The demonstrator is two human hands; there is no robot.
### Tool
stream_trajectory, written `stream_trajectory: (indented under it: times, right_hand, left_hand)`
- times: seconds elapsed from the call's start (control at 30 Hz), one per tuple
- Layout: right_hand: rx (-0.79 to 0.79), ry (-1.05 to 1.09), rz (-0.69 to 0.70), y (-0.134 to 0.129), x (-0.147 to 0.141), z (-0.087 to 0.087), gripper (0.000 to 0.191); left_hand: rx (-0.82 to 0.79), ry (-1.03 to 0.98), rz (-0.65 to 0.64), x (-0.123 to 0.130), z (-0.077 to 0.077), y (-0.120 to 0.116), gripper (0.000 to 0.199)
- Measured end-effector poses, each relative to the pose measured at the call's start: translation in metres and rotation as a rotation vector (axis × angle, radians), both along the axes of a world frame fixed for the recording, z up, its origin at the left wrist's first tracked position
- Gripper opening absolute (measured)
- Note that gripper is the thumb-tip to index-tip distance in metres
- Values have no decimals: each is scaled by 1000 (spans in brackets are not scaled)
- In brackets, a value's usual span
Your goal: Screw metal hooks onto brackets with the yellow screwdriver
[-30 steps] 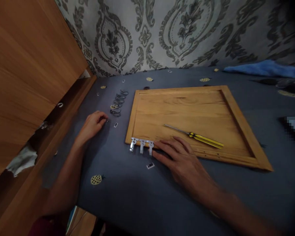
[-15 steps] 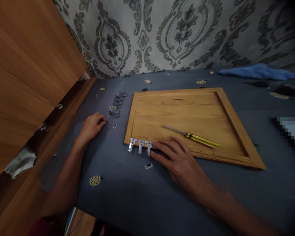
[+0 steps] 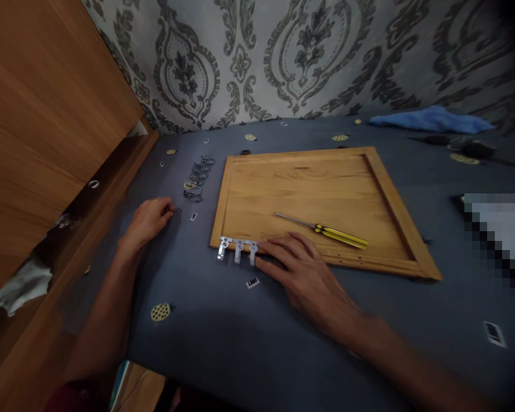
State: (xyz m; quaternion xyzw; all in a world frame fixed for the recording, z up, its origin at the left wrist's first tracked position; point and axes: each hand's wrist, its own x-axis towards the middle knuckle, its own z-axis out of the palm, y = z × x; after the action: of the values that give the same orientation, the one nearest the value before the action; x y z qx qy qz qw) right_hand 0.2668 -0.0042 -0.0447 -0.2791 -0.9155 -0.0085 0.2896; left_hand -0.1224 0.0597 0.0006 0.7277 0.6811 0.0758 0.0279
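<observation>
A framed wooden panel (image 3: 261,194) lies on the grey printed cloth. A metal hook rail (image 3: 238,243) with 3 hooks rests along its near left edge. The thumb and forefinger of my right hand (image 3: 304,274) close on the rail's right end, while the other fingers lie on the panel. My left hand (image 3: 150,220) rests on the cloth to the left, its fingers pinched together. By those fingertips is a tiny dark piece (image 3: 179,210), too small to name. On the panel lies a screwdriver (image 3: 341,236) with a yellow and black handle, touched by neither hand.
Several small dark metal rings or clips (image 3: 197,180) lie in a row left of the panel. A wooden cabinet (image 3: 47,114) bounds the left side. Behind stands a patterned wall (image 3: 240,63). At the back right lies a blue cloth (image 3: 431,120), with a blurred-out object (image 3: 498,229) nearer.
The whole view has shifted slightly, so everything appears a little further left. Both hands keep nearly the same places; the tiny dark piece shows a bit more clearly beyond the left fingertips.
</observation>
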Motion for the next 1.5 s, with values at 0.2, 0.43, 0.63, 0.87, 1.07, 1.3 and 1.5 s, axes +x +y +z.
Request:
stream_trajectory:
  times: [0.2, 0.43, 0.63, 0.87, 1.07, 1.3, 1.5]
  right_hand:
    - [-33, -55, 11, 0, 2, 3, 50]
    - [-45, -50, 16, -2, 1, 7, 42]
    - [-45, -60, 11, -1, 3, 5, 42]
    - [-65, -54, 27, 1, 3, 0, 44]
    - [-88, -55, 26, 0, 2, 1, 46]
    - [-128, -44, 31, 0, 2, 0, 44]
    - [-112, -87, 6, 0, 0, 4, 36]
  left_hand:
    - [37, 3, 5, -1, 0, 0, 15]
    - [126, -12, 48, 0, 6, 0, 19]
    - [149, -118, 43, 10, 11, -1, 12]
    - [136, -262, 80, 26, 21, -8, 19]
    - [168, -371, 55, 36, 23, -11, 17]
    - [107, -666, 32, 65, 24, -17, 23]
    - [0, -751, -107, 107, 28, -23, 17]
